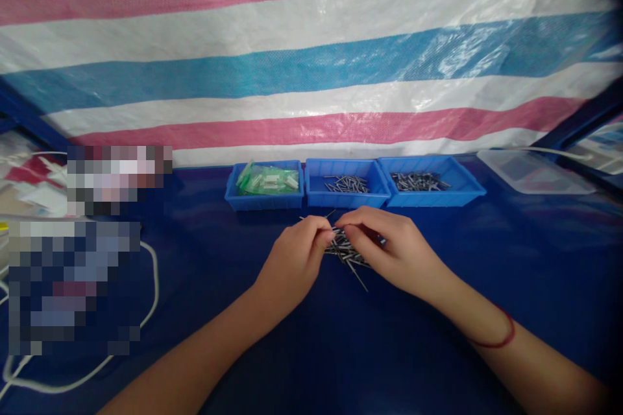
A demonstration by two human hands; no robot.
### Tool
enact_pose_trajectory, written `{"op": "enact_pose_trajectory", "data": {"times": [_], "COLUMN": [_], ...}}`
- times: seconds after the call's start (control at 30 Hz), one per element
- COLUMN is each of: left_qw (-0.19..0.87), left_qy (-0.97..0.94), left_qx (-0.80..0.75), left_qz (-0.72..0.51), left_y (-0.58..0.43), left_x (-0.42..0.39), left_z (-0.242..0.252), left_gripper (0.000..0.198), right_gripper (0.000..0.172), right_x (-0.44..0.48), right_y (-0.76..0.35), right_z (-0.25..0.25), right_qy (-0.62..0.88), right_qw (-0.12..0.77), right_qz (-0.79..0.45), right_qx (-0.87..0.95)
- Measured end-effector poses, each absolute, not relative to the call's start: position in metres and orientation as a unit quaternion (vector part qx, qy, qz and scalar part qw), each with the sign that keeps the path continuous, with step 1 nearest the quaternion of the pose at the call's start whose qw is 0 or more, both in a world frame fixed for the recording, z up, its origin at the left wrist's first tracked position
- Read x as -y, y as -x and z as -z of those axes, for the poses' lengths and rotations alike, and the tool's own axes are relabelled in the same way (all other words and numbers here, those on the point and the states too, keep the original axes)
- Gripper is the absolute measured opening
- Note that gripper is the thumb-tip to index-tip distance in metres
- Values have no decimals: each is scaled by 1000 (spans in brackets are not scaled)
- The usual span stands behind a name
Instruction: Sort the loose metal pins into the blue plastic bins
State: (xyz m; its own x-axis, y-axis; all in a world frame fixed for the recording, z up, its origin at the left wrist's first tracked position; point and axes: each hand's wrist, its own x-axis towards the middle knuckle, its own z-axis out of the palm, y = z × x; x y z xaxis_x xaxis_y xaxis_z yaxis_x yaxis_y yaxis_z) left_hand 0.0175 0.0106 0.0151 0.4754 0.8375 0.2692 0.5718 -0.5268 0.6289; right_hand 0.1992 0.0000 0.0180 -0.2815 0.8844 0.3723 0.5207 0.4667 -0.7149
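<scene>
A loose pile of thin metal pins (pixel 346 254) lies on the dark blue table cover (pixel 341 337) in front of three blue trays. My left hand (pixel 294 259) is curled with its fingertips pinched at the pile's left edge. My right hand (pixel 389 248) rests over the pile's right side, fingers bent and pinched toward the left hand. Both hands meet at the top of the pile; what they grip is a small pin or pins, barely visible. A red string circles my right wrist.
Left blue tray (pixel 265 185) holds green and white plastic packets; the middle tray (pixel 346 184) and right tray (pixel 431 181) hold metal pins. A clear plastic lid (pixel 533 172) lies at the right. A white cord (pixel 146 311) loops at the left. A striped tarp hangs behind.
</scene>
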Motion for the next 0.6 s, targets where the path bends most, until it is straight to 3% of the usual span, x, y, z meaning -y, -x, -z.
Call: {"op": "enact_pose_trajectory", "data": {"times": [0.23,0.6], "left_qw": [452,425], "left_qy": [-699,-725], "left_qx": [-418,-418], "left_qz": [-365,-345], "left_y": [-21,-24], "left_x": [-9,-6], "left_z": [-11,-18], "left_gripper": [20,22], "right_gripper": [15,14], "right_x": [3,2], "right_y": [-192,-190], "right_z": [-13,-16], "right_qy": [447,445], "right_qw": [452,492], "right_qz": [-395,-419], "right_qx": [663,620]}}
